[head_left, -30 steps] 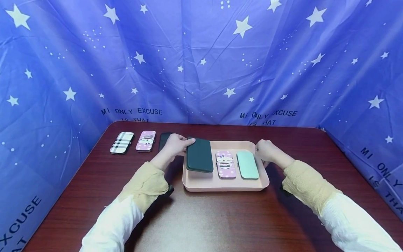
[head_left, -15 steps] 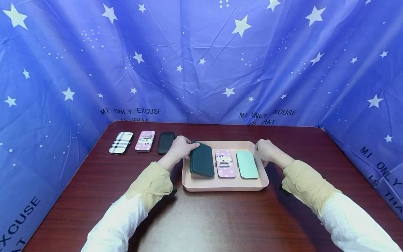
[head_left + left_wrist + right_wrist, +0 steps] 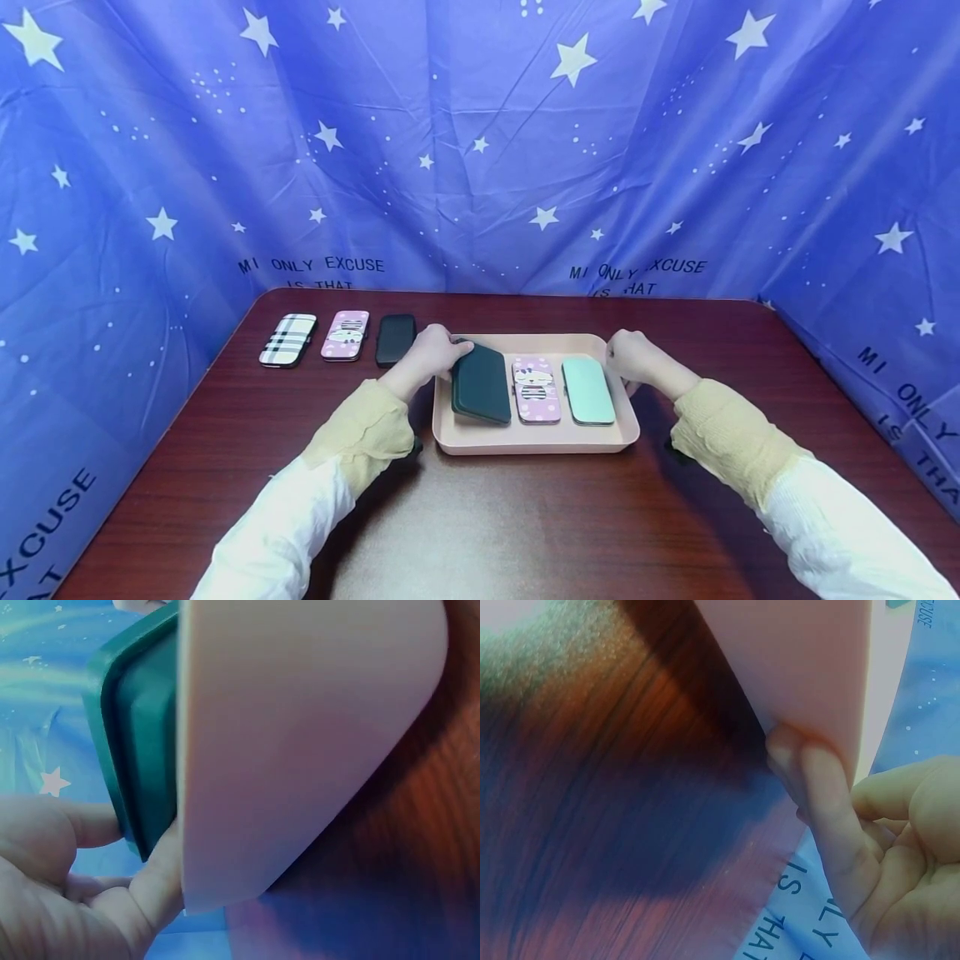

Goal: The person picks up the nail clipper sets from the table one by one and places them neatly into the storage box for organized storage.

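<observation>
My left hand (image 3: 431,357) pinches a dark green flat case (image 3: 482,385) by its far left corner. In the head view the case leans inside the left part of a pale pink tray (image 3: 536,442), its left side raised. The left wrist view has thumb and fingers at the corner of the green case (image 3: 146,750), partly hidden by the tray's wall (image 3: 300,757). At the tray's right side my right hand (image 3: 636,360) grips the rim, with thumb and fingers on either side of the wall (image 3: 810,675). A pink cartoon case (image 3: 537,392) and a mint green case (image 3: 589,392) lie in the tray.
On the dark red wooden table (image 3: 525,525), left of the tray, lie a plaid case (image 3: 288,340), another pink cartoon case (image 3: 346,336) and a black case (image 3: 395,339) in a row. A blue star-patterned curtain (image 3: 480,192) surrounds the table's back and sides.
My left hand has lowered the dark green case into the tray's left part and tilted it, uncovering the black case behind. My right hand has stayed on the tray's rim.
</observation>
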`<state>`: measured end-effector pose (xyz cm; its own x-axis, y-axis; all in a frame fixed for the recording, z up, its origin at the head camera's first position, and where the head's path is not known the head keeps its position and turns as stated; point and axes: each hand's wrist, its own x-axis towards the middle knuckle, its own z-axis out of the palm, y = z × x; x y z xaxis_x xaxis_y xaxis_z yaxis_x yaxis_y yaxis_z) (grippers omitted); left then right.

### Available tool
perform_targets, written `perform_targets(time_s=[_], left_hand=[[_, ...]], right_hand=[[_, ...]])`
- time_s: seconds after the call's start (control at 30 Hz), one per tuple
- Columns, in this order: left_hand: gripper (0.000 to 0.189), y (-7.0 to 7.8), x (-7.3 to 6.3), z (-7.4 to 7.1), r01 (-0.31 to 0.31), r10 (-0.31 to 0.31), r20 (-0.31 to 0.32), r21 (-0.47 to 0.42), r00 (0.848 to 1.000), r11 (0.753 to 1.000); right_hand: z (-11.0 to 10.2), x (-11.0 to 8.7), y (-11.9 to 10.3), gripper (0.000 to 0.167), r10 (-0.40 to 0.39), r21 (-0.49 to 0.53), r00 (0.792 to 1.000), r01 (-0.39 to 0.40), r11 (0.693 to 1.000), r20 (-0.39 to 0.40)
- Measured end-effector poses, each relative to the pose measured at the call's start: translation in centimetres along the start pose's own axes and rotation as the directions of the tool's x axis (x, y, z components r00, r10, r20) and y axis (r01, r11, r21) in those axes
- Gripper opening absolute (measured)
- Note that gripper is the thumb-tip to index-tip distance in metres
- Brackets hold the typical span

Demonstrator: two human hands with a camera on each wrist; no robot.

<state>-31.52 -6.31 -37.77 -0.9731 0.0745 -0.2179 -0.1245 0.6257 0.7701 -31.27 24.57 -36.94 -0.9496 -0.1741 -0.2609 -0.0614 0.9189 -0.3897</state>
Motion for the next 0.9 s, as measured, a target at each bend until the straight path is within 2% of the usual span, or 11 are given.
perform_targets(time_s=[0.1,0.3,0.4,0.57,0.63,0.8,0.9], left_hand=[[0.030,0.4,0.1,-0.1,0.011,-0.013,0.019,0.091,1.000,0.996],[0.037,1.0,0.1,0.0,0.028,-0.034,0.046,0.140,0.998,0.990],[0.046,1.3,0.0,0.2,0.026,-0.035,0.045,0.194,0.998,0.981],[0.076,1.7,-0.1,0.7,0.023,-0.045,0.066,0.300,0.997,0.954],[0.086,1.9,-0.3,1.0,0.005,-0.034,0.077,0.357,0.996,0.934],[0.092,2.2,-0.6,1.5,-0.045,0.006,0.086,0.465,0.996,0.884],[0.091,2.3,-0.6,1.7,-0.039,0.002,0.079,0.474,0.997,0.879]], right_hand=[[0.0,0.0,-0.1,0.032,0.000,0.003,1.000,0.000,1.000,0.003],[-0.1,-0.2,-0.3,0.030,0.007,0.011,1.000,-0.007,1.000,0.006],[-0.2,-0.2,-0.3,0.030,0.006,0.005,1.000,-0.006,1.000,0.006],[-0.2,-0.2,-0.3,0.030,-0.006,-0.006,1.000,0.006,1.000,0.001],[-0.2,-0.1,-0.3,0.031,-0.009,-0.007,1.000,0.009,1.000,0.001],[-0.1,-0.1,-0.1,0.032,-0.009,0.001,1.000,0.009,1.000,0.004],[-0.1,-0.1,-0.1,0.032,-0.008,0.003,1.000,0.008,1.000,0.006]])
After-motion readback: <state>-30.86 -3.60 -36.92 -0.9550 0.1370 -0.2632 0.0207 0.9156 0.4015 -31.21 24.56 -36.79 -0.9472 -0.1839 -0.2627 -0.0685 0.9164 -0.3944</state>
